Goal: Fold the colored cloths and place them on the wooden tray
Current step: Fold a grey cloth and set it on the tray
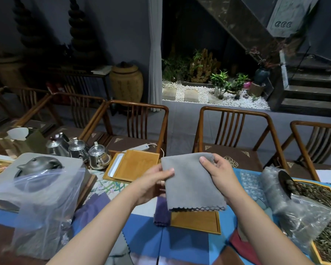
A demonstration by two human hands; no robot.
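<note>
A grey cloth (191,182), folded double with zigzag edges hanging at the bottom, is held up in the air above the table. My left hand (153,182) pinches its left edge and my right hand (221,175) pinches its top right corner. Below the cloth lies a wooden tray (196,220) with a folded purple cloth (161,213) at its left end. Another purple cloth (93,207) lies flat on the table to the left. A red cloth (243,245) shows near my right forearm.
A second wooden tray (139,165) with a white dish stands further back. A plastic bag (46,211) and dark teapot (38,165) are at the left, glass teapots (88,152) behind. Bubble wrap (287,196) and a tea-leaf tray (325,217) are at the right. Chairs line the far side.
</note>
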